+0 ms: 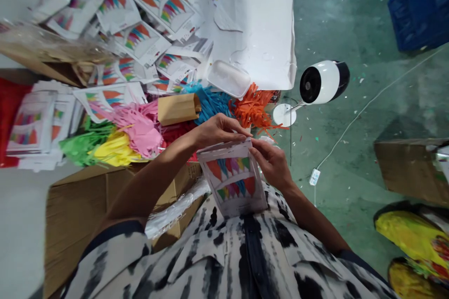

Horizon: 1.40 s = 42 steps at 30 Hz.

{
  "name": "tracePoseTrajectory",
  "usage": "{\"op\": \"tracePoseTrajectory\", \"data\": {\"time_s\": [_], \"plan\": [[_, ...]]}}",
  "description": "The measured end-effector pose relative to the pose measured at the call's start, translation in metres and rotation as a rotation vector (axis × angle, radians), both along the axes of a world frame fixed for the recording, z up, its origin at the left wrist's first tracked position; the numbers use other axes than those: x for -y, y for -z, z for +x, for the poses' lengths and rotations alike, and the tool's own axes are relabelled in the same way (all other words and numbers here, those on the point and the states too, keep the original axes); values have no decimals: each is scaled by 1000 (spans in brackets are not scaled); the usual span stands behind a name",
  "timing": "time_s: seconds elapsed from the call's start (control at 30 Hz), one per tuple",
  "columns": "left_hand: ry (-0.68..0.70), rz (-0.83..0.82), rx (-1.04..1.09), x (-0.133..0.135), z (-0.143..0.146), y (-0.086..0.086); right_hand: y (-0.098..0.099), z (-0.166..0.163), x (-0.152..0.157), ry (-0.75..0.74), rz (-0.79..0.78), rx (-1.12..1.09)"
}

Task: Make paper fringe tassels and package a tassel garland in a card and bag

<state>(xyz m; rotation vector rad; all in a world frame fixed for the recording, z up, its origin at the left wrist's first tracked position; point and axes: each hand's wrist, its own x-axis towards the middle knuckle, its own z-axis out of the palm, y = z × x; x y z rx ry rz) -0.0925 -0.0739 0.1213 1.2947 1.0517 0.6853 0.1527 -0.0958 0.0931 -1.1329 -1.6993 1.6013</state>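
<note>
A white printed packaging box [233, 182] with colourful tassel garlands on its face rests against my body, its top end pointing away from me. My left hand [221, 130] lies along that top end, fingers closed at the edge. At the upper right corner, my right hand [271, 161] pinches the box between thumb and fingers. Just beyond my hands lie orange paper tassels [253, 106], blue tassels [214, 103] and a brown paper packet [178, 109]. Pink tassels [142, 126], yellow tassels [115, 148] and green tassels [87, 140] spread to the left.
Several similar printed boxes [168, 7] are heaped on the white table [263, 23]. A clear plastic tray [228, 78] sits near its edge. Below left stands an open cardboard box [80, 224]. On the floor are a white-and-black fan [324, 81], a cable with a power strip [315, 176] and a blue crate [419, 9].
</note>
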Motion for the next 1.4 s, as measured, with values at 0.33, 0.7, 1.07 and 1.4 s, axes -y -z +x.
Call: {"op": "tracePoseTrajectory", "data": {"time_s": [0.33,0.7,1.07,1.4], "plan": [[26,204,-102,12,6,5,7,2,-3,71,-37,-15],[-200,123,-140,51,7,6,9,18,-12,48,-57,-54],[-499,-14,99,64,10,18,10,19,-26,34,-73,-100],[-598,1,102,46,0,46,18,-16,-37,176,6,-68]]}}
